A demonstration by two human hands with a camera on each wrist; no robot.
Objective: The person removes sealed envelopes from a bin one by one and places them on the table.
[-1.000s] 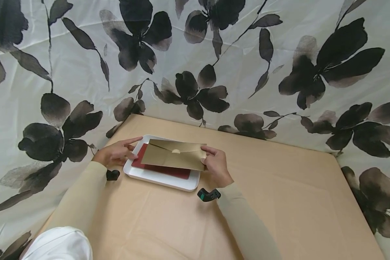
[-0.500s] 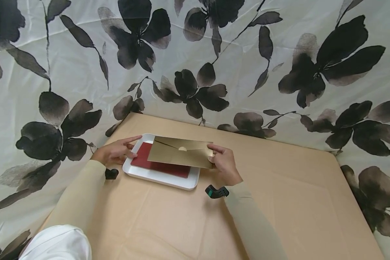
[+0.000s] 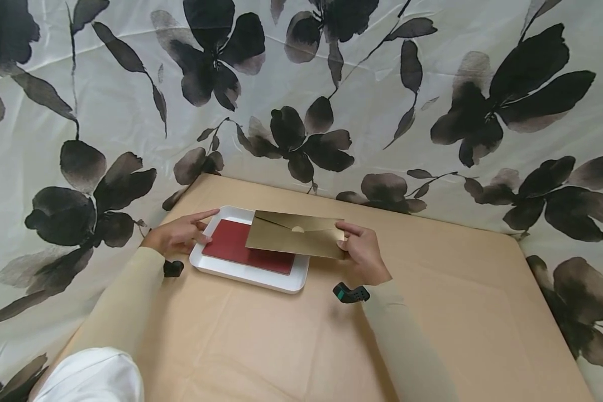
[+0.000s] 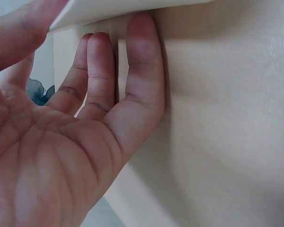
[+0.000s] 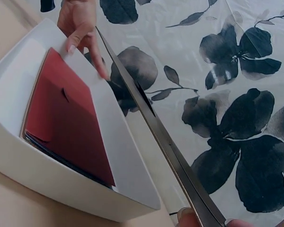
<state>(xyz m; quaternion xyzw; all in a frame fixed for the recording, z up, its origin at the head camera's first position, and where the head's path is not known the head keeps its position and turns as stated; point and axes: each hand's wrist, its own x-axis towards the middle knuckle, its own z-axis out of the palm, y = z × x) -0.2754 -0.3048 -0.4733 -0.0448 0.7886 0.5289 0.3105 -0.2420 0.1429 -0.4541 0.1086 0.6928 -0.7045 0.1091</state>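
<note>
A gold envelope (image 3: 293, 238) with a round seal hangs above the right part of a white tray (image 3: 241, 273); my right hand (image 3: 360, 252) pinches its right end. In the right wrist view the gold envelope (image 5: 168, 149) shows edge-on above the white tray (image 5: 66, 187). A dark red envelope (image 3: 243, 249) lies flat in the tray, also visible as the red envelope (image 5: 68, 127). My left hand (image 3: 180, 234) rests on the tray's left rim, fingers straight; the left wrist view shows those fingers (image 4: 142, 71) against the tray's underside and rim.
The tray sits on a tan paper-covered table (image 3: 432, 312). A white cloth with black flowers (image 3: 331, 84) surrounds the table behind and at both sides. A white rounded thing (image 3: 90, 377) lies at the near left corner.
My right hand has carried the gold envelope to the right, uncovering more of the red envelope. The left hand has stayed on the tray's rim.
</note>
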